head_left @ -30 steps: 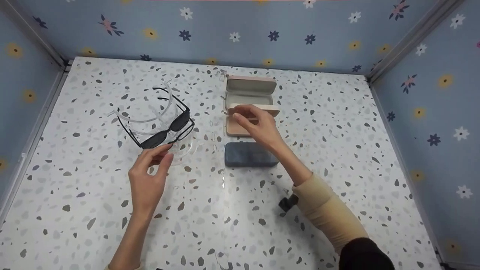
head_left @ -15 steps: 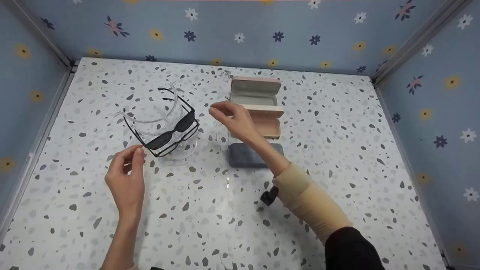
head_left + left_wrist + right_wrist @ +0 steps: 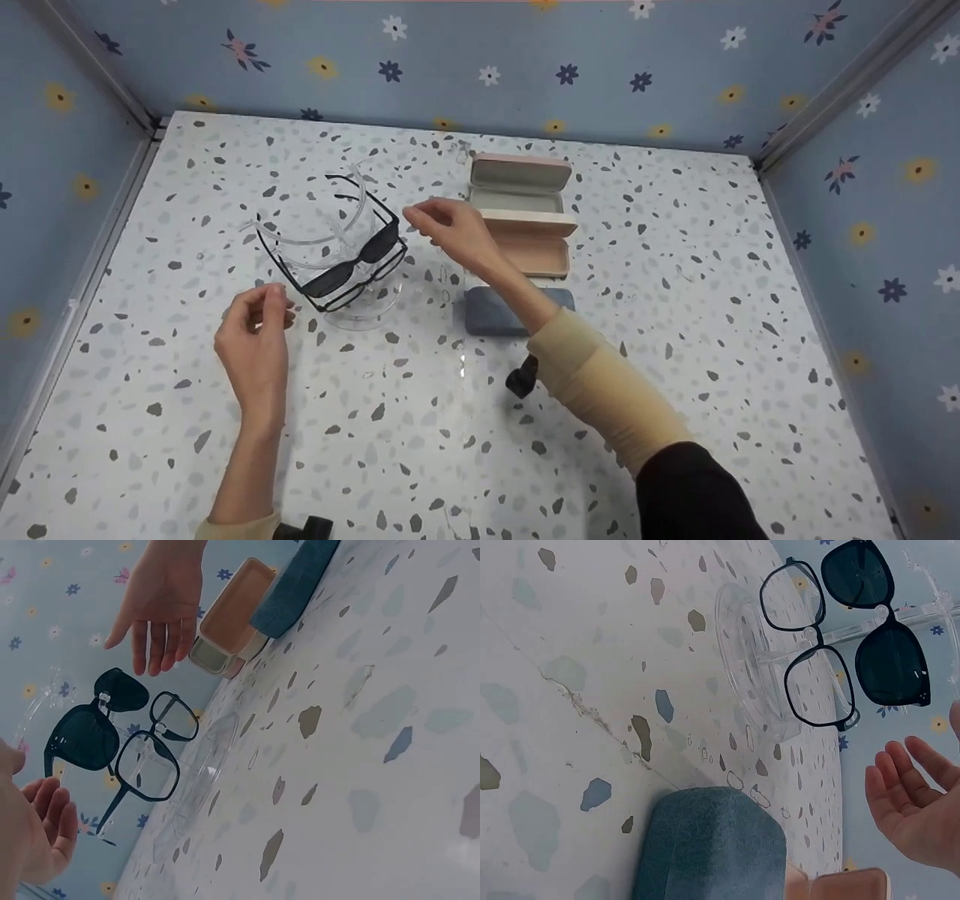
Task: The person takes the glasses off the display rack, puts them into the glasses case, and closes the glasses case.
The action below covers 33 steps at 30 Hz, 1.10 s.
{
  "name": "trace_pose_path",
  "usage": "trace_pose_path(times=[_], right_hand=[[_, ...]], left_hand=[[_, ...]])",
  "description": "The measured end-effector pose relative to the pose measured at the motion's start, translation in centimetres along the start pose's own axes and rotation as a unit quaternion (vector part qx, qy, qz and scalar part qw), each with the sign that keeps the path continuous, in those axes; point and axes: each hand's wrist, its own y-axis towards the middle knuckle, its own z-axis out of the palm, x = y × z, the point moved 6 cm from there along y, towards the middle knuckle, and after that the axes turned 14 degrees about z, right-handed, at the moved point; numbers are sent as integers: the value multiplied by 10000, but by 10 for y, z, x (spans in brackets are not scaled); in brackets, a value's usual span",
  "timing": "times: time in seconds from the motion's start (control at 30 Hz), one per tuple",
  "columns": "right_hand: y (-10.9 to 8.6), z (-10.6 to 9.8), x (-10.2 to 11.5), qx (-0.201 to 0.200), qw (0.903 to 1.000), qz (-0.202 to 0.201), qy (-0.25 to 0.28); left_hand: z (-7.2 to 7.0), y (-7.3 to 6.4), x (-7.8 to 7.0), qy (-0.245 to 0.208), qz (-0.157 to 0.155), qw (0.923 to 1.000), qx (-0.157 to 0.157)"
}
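Before blue floral walls (image 3: 510, 37), on a speckled white worktop (image 3: 375, 457), black sunglasses (image 3: 343, 271) were held up by a clear stand (image 3: 352, 325) between the left hand (image 3: 253, 341) and right hand (image 3: 459, 231), both loosely curved, with nothing gripped. The sunglasses were judged light, stiff and easily scratched, best taken by the hinge ends.

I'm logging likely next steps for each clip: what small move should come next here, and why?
Probably bring the left hand and right hand inward to take the sunglasses by both ends. Each hand is near one end and seems to hold nothing, and the sunglasses sit on the clear stand above the glasses, with an open case nearby.
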Motion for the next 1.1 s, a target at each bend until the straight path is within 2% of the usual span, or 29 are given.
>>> trace_pose_path(times=[0.1, 0.23, 0.47, 0.63, 0.77, 0.97, 1.1], right_hand=[[4, 4, 2, 0, 10000, -27, -87], [6, 9, 5, 10, 9998, -57, -165], [6, 14, 10, 25, 9999, -161, 1], [6, 17, 13, 60, 9993, -345, 106], [4, 17, 14, 70, 9989, -428, 172], [0, 14, 16, 62, 9991, -346, 257], [-4, 11, 18, 82, 9988, -397, 280]], left_hand=[[4, 3, 3, -185, -324, 9992, 121], [8, 6, 6, -382, -569, 9975, 181], [12, 8, 8, -184, -515, 9980, 303], [13, 8, 7, -388, -593, 9971, 272], [14, 8, 4, -450, -485, 9976, 217], [14, 0, -6, -517, -258, 9983, 66], [15, -9, -10, -748, -124, 9971, -56]])
